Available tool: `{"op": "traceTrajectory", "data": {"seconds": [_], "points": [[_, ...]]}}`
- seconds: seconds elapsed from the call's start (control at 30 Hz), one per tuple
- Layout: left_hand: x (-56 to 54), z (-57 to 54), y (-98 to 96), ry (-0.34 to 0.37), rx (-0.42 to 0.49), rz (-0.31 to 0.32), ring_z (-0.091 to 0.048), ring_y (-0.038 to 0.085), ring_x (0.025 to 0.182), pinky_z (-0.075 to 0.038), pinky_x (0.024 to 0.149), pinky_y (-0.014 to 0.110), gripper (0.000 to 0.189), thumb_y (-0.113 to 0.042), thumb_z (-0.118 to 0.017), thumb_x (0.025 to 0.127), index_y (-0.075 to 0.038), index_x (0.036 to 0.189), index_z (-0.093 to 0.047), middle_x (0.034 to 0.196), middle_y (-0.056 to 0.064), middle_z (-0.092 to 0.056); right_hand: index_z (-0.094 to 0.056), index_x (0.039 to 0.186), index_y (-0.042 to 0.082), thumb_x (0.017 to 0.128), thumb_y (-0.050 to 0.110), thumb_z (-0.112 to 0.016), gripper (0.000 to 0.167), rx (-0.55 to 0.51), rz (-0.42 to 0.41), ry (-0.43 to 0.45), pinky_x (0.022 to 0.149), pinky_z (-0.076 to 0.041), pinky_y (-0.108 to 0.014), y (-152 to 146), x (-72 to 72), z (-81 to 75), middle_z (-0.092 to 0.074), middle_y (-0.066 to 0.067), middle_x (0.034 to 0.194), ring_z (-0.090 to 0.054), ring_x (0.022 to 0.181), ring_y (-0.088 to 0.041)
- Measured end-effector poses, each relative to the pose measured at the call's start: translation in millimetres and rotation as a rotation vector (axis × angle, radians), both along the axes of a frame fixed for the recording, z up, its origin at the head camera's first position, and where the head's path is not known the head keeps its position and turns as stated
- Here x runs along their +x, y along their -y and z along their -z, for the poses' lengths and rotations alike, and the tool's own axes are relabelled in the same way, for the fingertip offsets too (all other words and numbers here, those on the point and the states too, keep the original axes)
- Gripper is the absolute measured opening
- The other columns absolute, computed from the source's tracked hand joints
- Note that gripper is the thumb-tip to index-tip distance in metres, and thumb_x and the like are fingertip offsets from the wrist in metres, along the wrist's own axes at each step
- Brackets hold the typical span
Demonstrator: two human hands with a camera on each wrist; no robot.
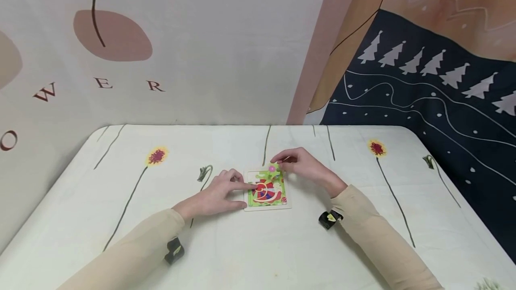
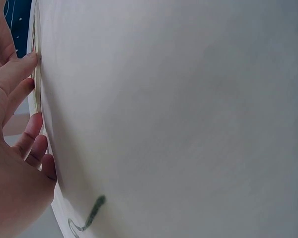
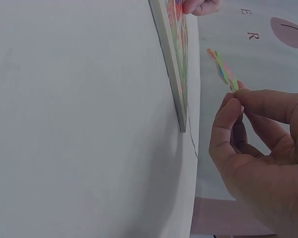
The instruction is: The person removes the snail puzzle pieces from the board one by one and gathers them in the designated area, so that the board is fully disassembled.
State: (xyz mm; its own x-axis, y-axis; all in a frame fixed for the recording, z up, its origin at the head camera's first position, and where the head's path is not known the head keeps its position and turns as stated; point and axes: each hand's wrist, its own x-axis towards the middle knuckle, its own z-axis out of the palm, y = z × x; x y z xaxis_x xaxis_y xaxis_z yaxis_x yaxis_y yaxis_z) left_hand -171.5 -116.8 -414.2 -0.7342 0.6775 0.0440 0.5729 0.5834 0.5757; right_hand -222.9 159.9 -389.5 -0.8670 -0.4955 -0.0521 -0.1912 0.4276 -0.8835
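Puzzle [image 1: 268, 194] touches left hand [image 1: 217, 195]; right hand [image 1: 303, 165] pinches piece [image 3: 226, 71] above.

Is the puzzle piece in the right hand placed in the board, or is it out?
Out: in the right wrist view, the right hand pinches the puzzle piece, visibly clear of the board.

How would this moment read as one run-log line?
left hand: index finger on puzzle board | right hand: pinches puzzle piece, raised off board | puzzle board: flat on table
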Motion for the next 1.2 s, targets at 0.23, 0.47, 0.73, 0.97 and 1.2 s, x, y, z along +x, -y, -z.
{"op": "traceTrajectory", "data": {"seconds": [0.23,0.47,0.73,0.97,1.2], "points": [[0.4,0.0,-0.3,0.011,0.005,-0.006,-0.037,0.017,0.096,-0.031,0.08,0.036,0.047,-0.024,-0.075,0.084,-0.022,0.13,-0.064,0.111,-0.002,-0.045,-0.069,0.112,-0.001,0.092,0.001,-0.058,0.023,0.002,0.03,-0.005,0.081,-0.045,-0.033,-9,0.8,-1.6,-0.065,-0.009,0.1,-0.057,0.089,-0.02],[0.3,-0.3,-0.2,0.011,0.015,-0.004,-0.036,0.016,0.095,-0.032,0.08,0.036,0.047,-0.024,-0.075,0.084,-0.022,0.13,-0.064,0.111,-0.001,-0.045,-0.069,0.112,-0.002,0.091,0.001,-0.059,0.023,0.026,0.049,-0.007,0.078,-0.045,-0.03,-19,1.7,-0.3,-0.065,-0.009,0.1,-0.058,0.087,-0.019],[0.2,-0.4,0.3,0.011,0.016,-0.001,-0.036,0.016,0.094,-0.03,0.08,0.036,0.047,-0.024,-0.075,0.084,-0.022,0.129,-0.065,0.11,-0.002,-0.045,-0.07,0.111,-0.001,0.091,0.0,-0.059,0.022,0.042,0.063,-0.005,0.077,-0.045,-0.029,-29,0.6,2.6,-0.066,-0.008,0.099,-0.058,0.087,-0.019],[0.4,-0.5,0.1,0.016,0.018,-0.004,-0.037,0.016,0.095,-0.031,0.081,0.036,0.047,-0.025,-0.075,0.084,-0.022,0.129,-0.065,0.112,-0.001,-0.045,-0.069,0.111,-0.002,0.091,0.0,-0.059,0.022,0.068,0.077,-0.021,0.077,-0.045,-0.029,-37,0.3,2.9,-0.066,-0.009,0.101,-0.057,0.088,-0.019],[-0.1,-0.7,-0.1,0.014,0.018,-0.005,-0.037,0.017,0.096,-0.032,0.081,0.036,0.047,-0.024,-0.076,0.083,-0.021,0.129,-0.065,0.112,-0.001,-0.045,-0.069,0.111,-0.002,0.091,0.0,-0.059,0.022,0.073,0.1,-0.016,0.076,-0.045,-0.027,-43,-0.9,4.2,-0.067,-0.009,0.101,-0.058,0.087,-0.018]]}}
